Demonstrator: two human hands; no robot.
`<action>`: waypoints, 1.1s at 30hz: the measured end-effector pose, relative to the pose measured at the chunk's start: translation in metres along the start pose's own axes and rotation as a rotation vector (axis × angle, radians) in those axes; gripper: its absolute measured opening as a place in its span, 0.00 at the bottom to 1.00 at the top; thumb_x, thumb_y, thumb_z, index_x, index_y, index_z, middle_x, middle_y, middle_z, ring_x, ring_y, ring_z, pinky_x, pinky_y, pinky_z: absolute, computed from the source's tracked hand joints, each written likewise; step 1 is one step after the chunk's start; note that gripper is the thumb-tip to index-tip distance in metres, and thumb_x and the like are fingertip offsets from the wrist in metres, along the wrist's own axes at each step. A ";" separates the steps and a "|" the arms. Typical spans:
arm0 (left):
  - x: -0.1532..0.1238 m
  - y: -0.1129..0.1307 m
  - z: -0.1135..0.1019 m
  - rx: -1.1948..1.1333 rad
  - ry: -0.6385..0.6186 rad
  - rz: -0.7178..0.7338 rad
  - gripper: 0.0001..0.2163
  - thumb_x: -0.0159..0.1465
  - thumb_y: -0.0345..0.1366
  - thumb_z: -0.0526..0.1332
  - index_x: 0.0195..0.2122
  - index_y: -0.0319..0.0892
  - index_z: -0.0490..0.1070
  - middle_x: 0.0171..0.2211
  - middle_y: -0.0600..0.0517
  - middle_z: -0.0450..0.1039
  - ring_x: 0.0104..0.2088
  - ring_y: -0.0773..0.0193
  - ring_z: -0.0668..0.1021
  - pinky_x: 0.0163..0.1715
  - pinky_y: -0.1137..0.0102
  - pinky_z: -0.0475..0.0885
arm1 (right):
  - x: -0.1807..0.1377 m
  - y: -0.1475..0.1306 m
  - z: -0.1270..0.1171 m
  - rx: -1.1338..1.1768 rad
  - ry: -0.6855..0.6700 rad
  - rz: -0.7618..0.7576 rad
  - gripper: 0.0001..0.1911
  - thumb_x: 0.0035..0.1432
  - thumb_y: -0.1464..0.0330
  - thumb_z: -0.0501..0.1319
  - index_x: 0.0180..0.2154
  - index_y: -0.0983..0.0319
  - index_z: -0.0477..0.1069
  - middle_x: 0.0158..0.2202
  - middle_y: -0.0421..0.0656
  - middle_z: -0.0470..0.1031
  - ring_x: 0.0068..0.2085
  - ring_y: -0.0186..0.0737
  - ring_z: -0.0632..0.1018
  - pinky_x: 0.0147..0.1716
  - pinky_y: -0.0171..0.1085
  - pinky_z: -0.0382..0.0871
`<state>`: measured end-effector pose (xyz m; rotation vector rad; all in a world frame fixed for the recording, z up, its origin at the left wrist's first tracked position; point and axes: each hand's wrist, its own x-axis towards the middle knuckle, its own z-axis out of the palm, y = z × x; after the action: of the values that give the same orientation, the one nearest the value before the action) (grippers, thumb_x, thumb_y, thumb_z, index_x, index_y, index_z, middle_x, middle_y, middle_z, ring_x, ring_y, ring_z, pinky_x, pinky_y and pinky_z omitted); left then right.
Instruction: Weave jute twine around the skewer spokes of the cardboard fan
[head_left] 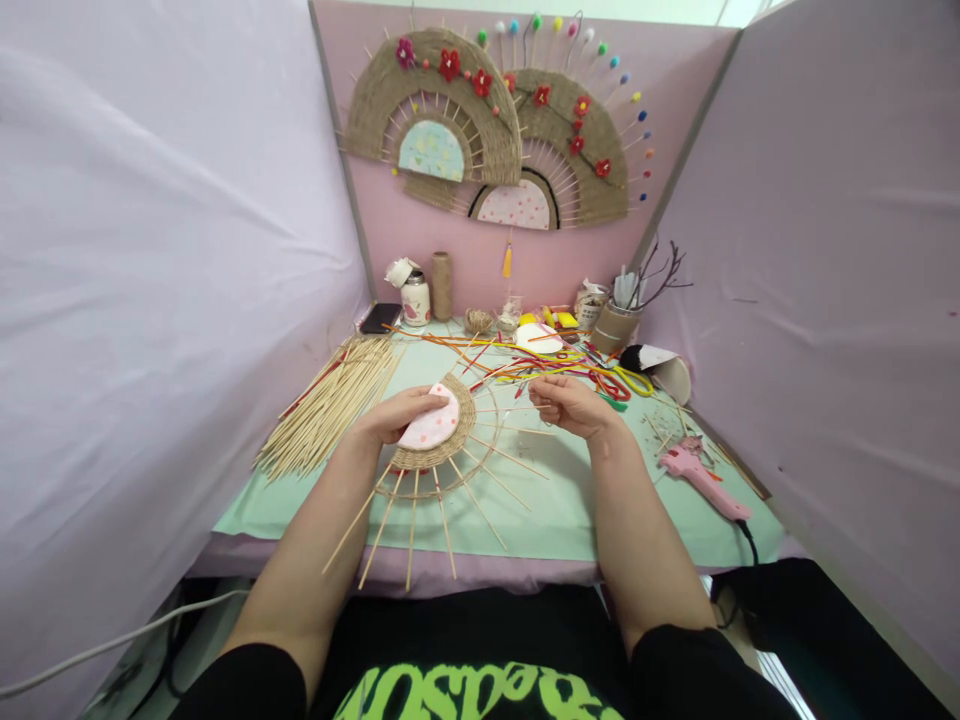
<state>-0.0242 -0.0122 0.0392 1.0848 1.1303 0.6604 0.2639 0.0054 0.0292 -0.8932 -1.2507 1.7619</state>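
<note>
A half-woven fan lies on the green mat (pixel 570 500): a pink dotted disc (pixel 435 425) ringed by jute weave (pixel 463 420), with wooden skewer spokes (pixel 450 520) fanning out toward me. My left hand (pixel 397 415) grips the disc's left edge, thumb on top. My right hand (pixel 570 403) is closed in a pinch just right of the fan, on what looks like a thin jute strand running to the weave.
A bundle of skewers (pixel 330 405) lies at the left. Coloured pipe cleaners (pixel 555 365) are strewn behind the fan. A pink glue gun (pixel 701 475) rests at the right. Twine spool (pixel 442 285), jar (pixel 415 298), phone (pixel 380 318) and cup of tools (pixel 616 322) stand at the back. Finished fans (pixel 487 130) hang on the wall.
</note>
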 end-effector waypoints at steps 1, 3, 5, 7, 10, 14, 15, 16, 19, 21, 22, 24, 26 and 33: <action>0.000 0.000 -0.001 0.000 0.004 -0.003 0.12 0.54 0.39 0.67 0.34 0.38 0.70 0.24 0.53 0.76 0.20 0.69 0.75 0.18 0.77 0.65 | 0.000 0.000 -0.002 0.010 0.016 -0.016 0.20 0.42 0.61 0.73 0.26 0.64 0.65 0.22 0.35 0.62 0.19 0.21 0.55 0.18 0.27 0.44; 0.001 0.000 -0.001 0.005 0.005 -0.008 0.12 0.54 0.40 0.67 0.33 0.38 0.70 0.24 0.52 0.76 0.21 0.69 0.75 0.18 0.77 0.65 | -0.001 -0.001 -0.006 0.024 0.041 -0.048 0.19 0.42 0.62 0.73 0.28 0.63 0.66 0.23 0.36 0.66 0.19 0.21 0.55 0.18 0.28 0.44; 0.000 -0.001 0.000 0.017 0.002 -0.015 0.12 0.54 0.39 0.67 0.33 0.38 0.70 0.24 0.52 0.75 0.20 0.69 0.75 0.17 0.77 0.65 | -0.002 -0.002 -0.010 0.030 0.052 -0.088 0.18 0.43 0.62 0.72 0.29 0.63 0.66 0.24 0.37 0.68 0.19 0.21 0.55 0.17 0.28 0.44; 0.000 -0.001 0.002 0.028 -0.008 -0.019 0.11 0.54 0.39 0.67 0.32 0.38 0.70 0.23 0.53 0.75 0.20 0.69 0.75 0.17 0.77 0.65 | -0.004 -0.003 -0.013 0.022 0.057 -0.127 0.17 0.44 0.62 0.72 0.31 0.62 0.68 0.26 0.38 0.71 0.19 0.22 0.55 0.18 0.29 0.44; -0.001 -0.001 0.005 0.022 -0.026 -0.014 0.11 0.53 0.38 0.68 0.31 0.38 0.70 0.23 0.52 0.75 0.20 0.69 0.74 0.17 0.77 0.65 | -0.007 -0.004 -0.015 -0.004 0.067 -0.181 0.17 0.42 0.64 0.72 0.34 0.61 0.70 0.30 0.41 0.75 0.19 0.23 0.56 0.18 0.30 0.45; -0.001 -0.002 0.006 0.007 -0.051 -0.013 0.11 0.53 0.38 0.68 0.31 0.37 0.70 0.21 0.52 0.74 0.19 0.69 0.74 0.16 0.77 0.64 | -0.010 -0.005 -0.015 -0.042 0.121 -0.237 0.17 0.41 0.65 0.72 0.35 0.60 0.71 0.29 0.41 0.75 0.19 0.25 0.56 0.19 0.32 0.46; 0.000 -0.002 0.007 0.005 -0.059 -0.021 0.11 0.53 0.38 0.68 0.31 0.37 0.70 0.21 0.52 0.74 0.18 0.69 0.73 0.16 0.77 0.63 | -0.010 -0.005 -0.015 -0.051 0.137 -0.256 0.17 0.41 0.65 0.72 0.35 0.60 0.71 0.27 0.40 0.74 0.19 0.25 0.56 0.19 0.32 0.46; 0.000 -0.003 0.007 0.002 -0.069 -0.030 0.11 0.53 0.38 0.68 0.31 0.37 0.71 0.21 0.52 0.74 0.18 0.68 0.73 0.16 0.76 0.63 | -0.010 -0.005 -0.016 -0.059 0.152 -0.275 0.17 0.41 0.65 0.72 0.35 0.60 0.71 0.26 0.39 0.74 0.20 0.25 0.56 0.19 0.32 0.47; 0.001 -0.005 0.009 -0.024 -0.108 -0.036 0.11 0.52 0.38 0.68 0.32 0.36 0.71 0.23 0.51 0.75 0.20 0.68 0.74 0.18 0.75 0.65 | -0.009 -0.005 -0.017 -0.075 0.179 -0.299 0.17 0.41 0.66 0.72 0.34 0.61 0.71 0.26 0.39 0.73 0.20 0.26 0.59 0.19 0.32 0.49; 0.001 -0.007 0.012 -0.064 -0.136 -0.019 0.11 0.52 0.37 0.69 0.32 0.36 0.72 0.24 0.50 0.76 0.21 0.67 0.75 0.20 0.75 0.67 | -0.007 -0.004 -0.016 -0.072 0.181 -0.284 0.16 0.40 0.67 0.72 0.33 0.61 0.71 0.26 0.38 0.73 0.21 0.26 0.61 0.20 0.31 0.51; 0.001 -0.007 0.013 -0.089 -0.147 -0.014 0.11 0.52 0.36 0.69 0.32 0.35 0.72 0.24 0.49 0.76 0.21 0.67 0.75 0.21 0.74 0.67 | -0.006 -0.004 -0.016 -0.067 0.183 -0.279 0.16 0.40 0.68 0.72 0.32 0.61 0.71 0.26 0.38 0.72 0.22 0.26 0.62 0.20 0.31 0.52; 0.000 -0.008 0.015 -0.142 -0.159 -0.013 0.10 0.52 0.35 0.69 0.32 0.35 0.72 0.24 0.49 0.77 0.21 0.67 0.75 0.21 0.75 0.67 | -0.005 -0.004 -0.014 -0.055 0.190 -0.281 0.16 0.39 0.68 0.72 0.31 0.61 0.70 0.26 0.37 0.71 0.23 0.26 0.64 0.22 0.30 0.55; -0.001 -0.008 0.016 -0.189 -0.165 -0.012 0.09 0.54 0.34 0.68 0.31 0.34 0.72 0.24 0.49 0.77 0.21 0.68 0.75 0.21 0.76 0.67 | -0.004 -0.003 -0.012 -0.040 0.205 -0.300 0.15 0.41 0.68 0.72 0.31 0.61 0.70 0.26 0.37 0.71 0.24 0.27 0.65 0.22 0.30 0.56; 0.001 -0.009 0.017 -0.234 -0.176 0.000 0.09 0.55 0.34 0.69 0.31 0.34 0.71 0.23 0.50 0.76 0.21 0.68 0.75 0.20 0.76 0.68 | 0.002 0.000 -0.007 -0.022 0.238 -0.359 0.18 0.39 0.66 0.72 0.28 0.59 0.64 0.25 0.36 0.69 0.23 0.28 0.64 0.23 0.32 0.57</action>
<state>-0.0089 -0.0198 0.0312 0.9239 0.8783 0.6659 0.2692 0.0105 0.0272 -0.8060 -1.1904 1.3219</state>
